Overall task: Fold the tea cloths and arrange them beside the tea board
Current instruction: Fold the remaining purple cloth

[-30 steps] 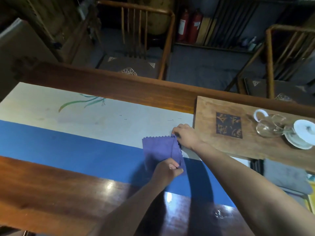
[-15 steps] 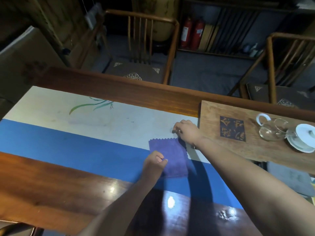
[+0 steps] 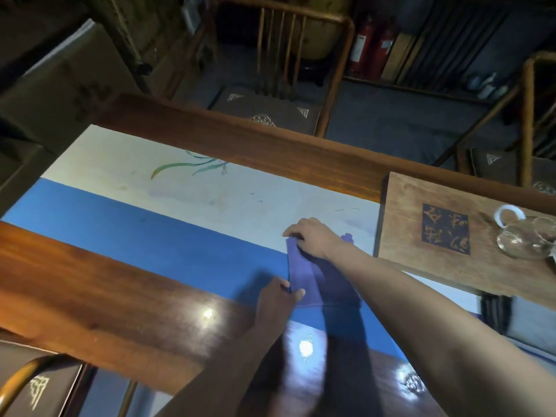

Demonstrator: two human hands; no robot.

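Both hands, left hand (image 3: 278,296) and right hand (image 3: 313,237), pinch the purple cloth (image 3: 313,278) mid-fold at center; next I should flatten it.

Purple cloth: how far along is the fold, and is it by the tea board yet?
Done: the purple cloth lies on the runner, just left of the tea board. In hand: the left hand pinches its near edge and the right hand grips its far edge, mid-fold. Left: finishing the fold and squaring it beside the board. No other cloth is clearly visible.
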